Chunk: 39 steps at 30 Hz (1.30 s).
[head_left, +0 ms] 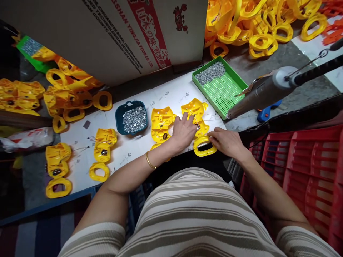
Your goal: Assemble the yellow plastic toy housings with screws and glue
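My left hand lies over the left edge of a yellow plastic shell, its fingers bent onto the part. At the front of that shell, my right hand pinches the upper right side of a yellow ring-shaped handle. Thin wires run from the shell toward the green tray. Just left of my left hand is another yellow shell with a round dark piece in it; my forearm covers part of its ring. What my left fingertips press on is too small to make out.
A teal bowl and a green tray hold small metal screws. A power screwdriver hangs at the right. More yellow shells lie at left. A cardboard box stands behind; red crates are at right.
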Tool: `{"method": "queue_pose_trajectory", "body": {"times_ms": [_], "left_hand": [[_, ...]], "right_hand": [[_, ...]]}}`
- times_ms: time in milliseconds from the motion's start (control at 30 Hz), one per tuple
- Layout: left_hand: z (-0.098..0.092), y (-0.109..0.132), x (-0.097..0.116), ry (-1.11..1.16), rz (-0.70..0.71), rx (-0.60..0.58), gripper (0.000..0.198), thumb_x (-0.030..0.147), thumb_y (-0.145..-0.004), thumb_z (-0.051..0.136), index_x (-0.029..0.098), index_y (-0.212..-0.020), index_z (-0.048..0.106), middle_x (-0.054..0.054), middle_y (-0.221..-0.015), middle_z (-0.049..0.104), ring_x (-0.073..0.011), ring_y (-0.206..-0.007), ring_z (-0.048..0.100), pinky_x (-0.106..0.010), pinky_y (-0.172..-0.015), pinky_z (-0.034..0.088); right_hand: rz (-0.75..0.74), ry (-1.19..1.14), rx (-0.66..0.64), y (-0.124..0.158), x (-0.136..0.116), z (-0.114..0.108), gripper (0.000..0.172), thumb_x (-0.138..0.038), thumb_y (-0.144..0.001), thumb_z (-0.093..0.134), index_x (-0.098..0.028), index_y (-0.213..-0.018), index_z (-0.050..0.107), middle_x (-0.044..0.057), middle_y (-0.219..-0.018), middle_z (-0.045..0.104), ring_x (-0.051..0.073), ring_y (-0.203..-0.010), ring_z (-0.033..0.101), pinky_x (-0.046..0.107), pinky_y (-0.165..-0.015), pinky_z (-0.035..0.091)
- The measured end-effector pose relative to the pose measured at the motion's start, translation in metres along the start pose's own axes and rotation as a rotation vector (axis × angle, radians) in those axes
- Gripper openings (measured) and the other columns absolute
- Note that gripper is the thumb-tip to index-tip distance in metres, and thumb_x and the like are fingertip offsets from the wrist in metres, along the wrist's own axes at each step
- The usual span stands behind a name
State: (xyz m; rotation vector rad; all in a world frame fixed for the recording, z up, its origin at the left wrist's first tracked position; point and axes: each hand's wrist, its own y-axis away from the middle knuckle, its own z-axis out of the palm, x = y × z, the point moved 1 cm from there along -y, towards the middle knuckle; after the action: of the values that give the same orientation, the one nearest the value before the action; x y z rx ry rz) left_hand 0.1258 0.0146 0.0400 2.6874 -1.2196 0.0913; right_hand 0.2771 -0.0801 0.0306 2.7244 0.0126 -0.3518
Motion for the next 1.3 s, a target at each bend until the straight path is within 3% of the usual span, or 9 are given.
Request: {"method": "queue_pose_trajectory", "body": {"times_ms": [167,367,433,567,667,800,1067,1233,1300], "left_hand": [[0.003,-0.006,-0.004,0.001,0.01,0.028,0.025,0.01,-0.086,0.054,0.018,-0.073,0.074,-0.013,-0.103,0.068,-0.0329,-0.113,0.049,-0.046,-0.086,0.044],[-0.001,0.006,-0.019,0.15,0.094,0.162,0.018,0.023,-0.088,0.057,0.018,-0.082,0.073,-0.01,-0.143,0.046,-0.034,-0.133,0.034,-0.053,-0.105,0.032],[-0.002,0.01,-0.024,0.27,0.049,0.201,0.017,0.03,-0.087,0.06,0.02,-0.085,0.073,-0.008,-0.147,0.042,-0.0343,-0.135,0.03,-0.055,-0.108,0.03],[0.002,0.012,-0.032,0.546,-0.072,0.152,0.016,0.033,-0.083,0.063,0.021,-0.086,0.073,-0.007,-0.148,0.039,-0.0332,-0.137,0.027,-0.056,-0.111,0.026],[0.004,0.012,-0.035,0.654,-0.1,0.105,0.016,0.033,-0.083,0.063,0.021,-0.085,0.073,-0.006,-0.149,0.038,-0.0323,-0.14,0.025,-0.057,-0.113,0.022],[0.004,0.01,-0.039,0.713,-0.113,0.072,0.015,0.033,-0.083,0.063,0.021,-0.083,0.072,-0.006,-0.148,0.04,-0.0321,-0.141,0.024,-0.057,-0.115,0.02],[0.001,0.009,-0.039,0.745,-0.115,0.04,0.013,0.031,-0.082,0.064,0.021,-0.083,0.073,-0.007,-0.149,0.039,-0.0317,-0.143,0.023,-0.055,-0.115,0.019],[-0.001,0.008,-0.042,0.683,-0.09,0.029,0.016,0.034,-0.084,0.064,0.021,-0.084,0.073,-0.008,-0.146,0.043,-0.0325,-0.14,0.028,-0.057,-0.112,0.024],[-0.004,0.005,-0.045,0.644,-0.065,0.094,0.019,0.035,-0.086,0.06,0.022,-0.088,0.073,-0.009,-0.14,0.05,-0.0304,-0.134,0.036,-0.054,-0.11,0.029]], "right_hand": [[-0.004,-0.003,0.01,-0.002,-0.004,0.0,0.028,-0.034,-0.094,0.042,-0.027,-0.109,0.065,0.004,-0.1,0.067,0.018,-0.079,0.064,0.029,-0.055,0.027],[0.003,-0.126,0.068,-0.004,0.007,0.011,0.025,-0.035,-0.092,0.048,-0.027,-0.107,0.066,0.002,-0.101,0.069,0.018,-0.083,0.065,0.028,-0.061,0.035],[0.032,-0.213,0.18,-0.001,0.008,0.012,0.024,-0.038,-0.091,0.051,-0.026,-0.105,0.067,0.001,-0.097,0.07,0.017,-0.082,0.065,0.028,-0.063,0.039],[0.057,-0.443,0.588,0.004,-0.004,0.009,0.027,-0.038,-0.094,0.048,-0.021,-0.101,0.068,0.006,-0.095,0.068,0.014,-0.079,0.064,0.026,-0.068,0.048],[-0.028,-0.517,0.727,0.0,-0.017,0.007,0.027,-0.036,-0.094,0.048,-0.022,-0.106,0.068,0.009,-0.107,0.065,0.016,-0.09,0.065,0.028,-0.077,0.053],[-0.121,-0.546,0.729,-0.013,-0.026,0.007,0.025,-0.032,-0.094,0.048,-0.024,-0.106,0.069,0.01,-0.108,0.063,0.019,-0.104,0.062,0.032,-0.088,0.054],[-0.189,-0.496,0.733,-0.021,-0.023,0.007,0.026,-0.029,-0.093,0.048,-0.022,-0.109,0.068,0.01,-0.101,0.065,0.019,-0.097,0.062,0.034,-0.09,0.053],[-0.211,-0.496,0.707,-0.021,-0.017,0.009,0.025,-0.029,-0.094,0.047,-0.019,-0.108,0.066,0.009,-0.099,0.065,0.018,-0.095,0.063,0.03,-0.086,0.052],[-0.162,-0.506,0.635,-0.018,-0.014,0.009,0.026,-0.033,-0.094,0.048,-0.02,-0.108,0.064,0.008,-0.1,0.065,0.017,-0.091,0.063,0.027,-0.079,0.052]]}}
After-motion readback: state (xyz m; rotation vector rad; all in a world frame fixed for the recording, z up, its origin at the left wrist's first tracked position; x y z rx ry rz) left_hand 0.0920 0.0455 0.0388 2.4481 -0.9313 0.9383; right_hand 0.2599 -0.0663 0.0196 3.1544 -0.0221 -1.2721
